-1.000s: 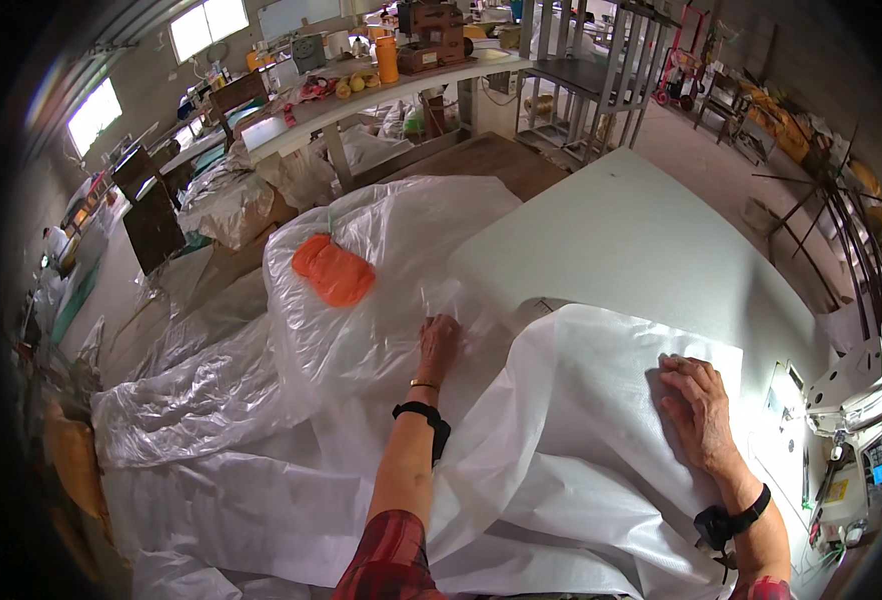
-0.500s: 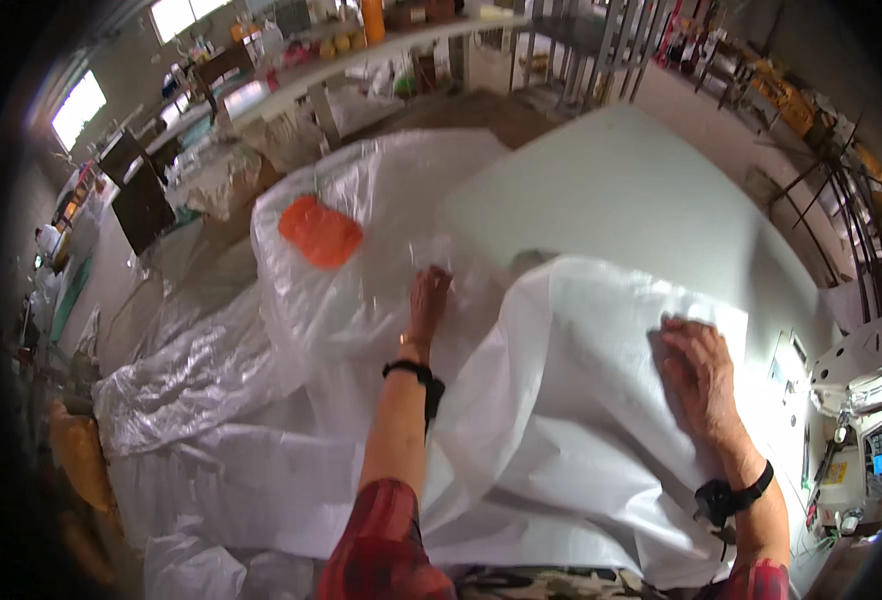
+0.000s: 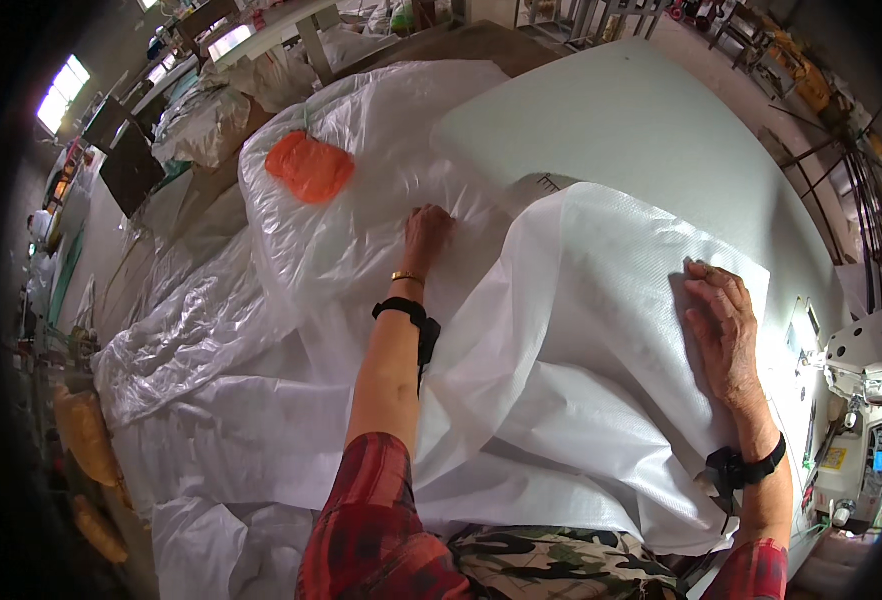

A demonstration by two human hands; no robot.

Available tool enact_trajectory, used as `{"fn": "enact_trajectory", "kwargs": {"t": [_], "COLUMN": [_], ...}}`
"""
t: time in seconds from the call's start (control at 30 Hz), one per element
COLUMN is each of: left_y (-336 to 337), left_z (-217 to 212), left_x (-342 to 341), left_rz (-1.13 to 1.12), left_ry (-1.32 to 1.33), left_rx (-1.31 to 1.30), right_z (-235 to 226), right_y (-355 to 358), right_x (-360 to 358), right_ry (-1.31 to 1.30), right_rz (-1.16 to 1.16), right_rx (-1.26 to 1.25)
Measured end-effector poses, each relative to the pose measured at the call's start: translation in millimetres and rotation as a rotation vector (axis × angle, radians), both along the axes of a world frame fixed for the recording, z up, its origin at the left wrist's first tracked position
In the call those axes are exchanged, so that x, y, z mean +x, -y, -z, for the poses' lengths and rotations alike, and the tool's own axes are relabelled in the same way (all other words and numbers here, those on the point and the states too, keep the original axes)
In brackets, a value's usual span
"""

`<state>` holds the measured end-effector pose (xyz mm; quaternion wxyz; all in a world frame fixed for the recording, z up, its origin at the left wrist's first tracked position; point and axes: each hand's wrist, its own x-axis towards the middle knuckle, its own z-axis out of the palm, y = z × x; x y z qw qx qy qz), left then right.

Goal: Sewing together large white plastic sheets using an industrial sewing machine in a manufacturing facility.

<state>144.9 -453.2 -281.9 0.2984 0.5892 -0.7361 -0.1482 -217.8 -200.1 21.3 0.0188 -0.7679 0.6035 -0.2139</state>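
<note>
White woven sheet (image 3: 601,330) lies mid-frame on the table (image 3: 661,120), our right hand (image 3: 726,330) flat on its right edge, fingers spread and gripping nothing. Our left hand (image 3: 426,235) presses the clear plastic bag (image 3: 361,215) upper centre, fingers extended. We judge even, flat pressure avoids creases.

The picture is bright in the middle, where daylight falls on the white woven sheet (image 3: 601,330) and makes it glow. A window (image 3: 63,88) at the far left shines very white. The clear plastic (image 3: 361,200) has small shiny spots. The corners go black and straight lines bend. The left edge looks dim and fuzzy.
</note>
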Motion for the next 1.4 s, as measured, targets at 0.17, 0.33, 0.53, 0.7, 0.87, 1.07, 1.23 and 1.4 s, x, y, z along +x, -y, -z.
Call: {"fn": "enact_trajectory", "kwargs": {"t": [0.17,0.33,0.53,0.7,0.87,1.07,1.23,1.4], "left_y": [-15,-12,-11,-20,1,0,30,22], "left_z": [-3,-12,-20,-18,-2,-4,-32,-25], "left_x": [-8,-15,-8,-11,-8,0,20,38], "left_rz": [0.013,-0.094,-0.057,0.021,-0.02,0.057,-0.071,0.291], "left_ry": [-0.025,-0.016,-0.125,-0.008,-0.002,-0.06,-0.37,0.607], "left_rx": [-0.152,-0.012,0.109,-0.049,0.031,-0.046,-0.177,-0.078], "right_z": [0,-2,-1,0,0,0,0,0], "right_y": [0,0,-1,0,0,0,1,1], "right_x": [1,3,2,0,0,0,-1,-1], "right_ry": [-0.023,-0.002,0.017,-0.001,-0.007,0.002,0.01,0.025], "right_rz": [0.011,0.002,0.015,0.012,0.015,0.006,-0.011,-0.008], "right_rx": [-0.005,-0.008,0.018,0.016,0.019,0.007,-0.001,0.0]}}
